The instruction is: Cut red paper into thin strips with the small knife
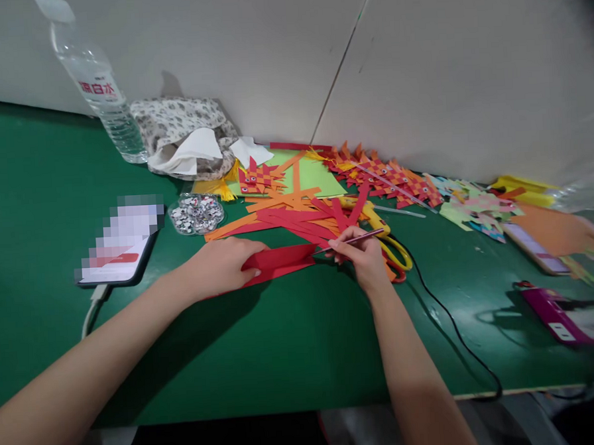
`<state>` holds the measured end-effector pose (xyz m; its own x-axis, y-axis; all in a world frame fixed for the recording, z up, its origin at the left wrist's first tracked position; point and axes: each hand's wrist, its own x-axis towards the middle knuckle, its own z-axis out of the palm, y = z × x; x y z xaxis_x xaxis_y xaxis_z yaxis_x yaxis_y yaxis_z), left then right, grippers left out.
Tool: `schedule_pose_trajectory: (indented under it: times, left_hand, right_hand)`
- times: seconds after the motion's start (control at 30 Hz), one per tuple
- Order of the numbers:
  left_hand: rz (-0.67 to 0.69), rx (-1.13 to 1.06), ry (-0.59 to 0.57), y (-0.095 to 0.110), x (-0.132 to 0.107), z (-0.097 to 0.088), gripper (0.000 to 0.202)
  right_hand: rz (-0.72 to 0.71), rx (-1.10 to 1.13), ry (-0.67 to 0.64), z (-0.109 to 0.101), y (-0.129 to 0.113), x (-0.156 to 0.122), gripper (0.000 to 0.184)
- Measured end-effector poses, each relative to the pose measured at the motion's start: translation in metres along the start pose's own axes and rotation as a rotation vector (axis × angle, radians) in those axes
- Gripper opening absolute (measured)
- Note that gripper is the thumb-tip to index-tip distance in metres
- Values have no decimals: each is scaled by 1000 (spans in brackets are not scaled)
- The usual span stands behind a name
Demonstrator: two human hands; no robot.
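A folded strip of red paper (284,263) lies near the middle of the green table. My left hand (229,264) grips its left part, the thumb on the near side and the fingers along the far edge. At the other end, my right hand (359,254) pinches a slim, dark, pen-like tool (370,234). The tool's thin tip reaches the right end of the red paper; whether it is a pen or a knife I cannot tell. Just beyond both hands is a loose pile of red and orange paper strips (291,217).
Behind the strips lie a yellow glue gun (376,221), woven paper fish (259,178) and a packet of googly eyes (197,213). Yellow-handled scissors (397,254) rest by my right wrist. A phone (123,241), water bottle (98,87), tissue pouch (186,115) and purple power strip (550,312) stand around.
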<state>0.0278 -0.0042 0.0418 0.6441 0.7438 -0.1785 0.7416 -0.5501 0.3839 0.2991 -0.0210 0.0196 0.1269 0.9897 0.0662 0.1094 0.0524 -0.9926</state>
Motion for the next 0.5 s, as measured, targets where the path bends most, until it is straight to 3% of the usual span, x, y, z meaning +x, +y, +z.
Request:
schedule_pose_trajectory:
  times: [0.17,0.5]
  left_hand:
    - [9,-1,-3,1,-1,-1,30]
    - [5,11,15,-3,1,4,31]
  right_hand:
    - [8,-10,13,-5,3,3,22]
    - [-78,49,167,-16,7,6,18]
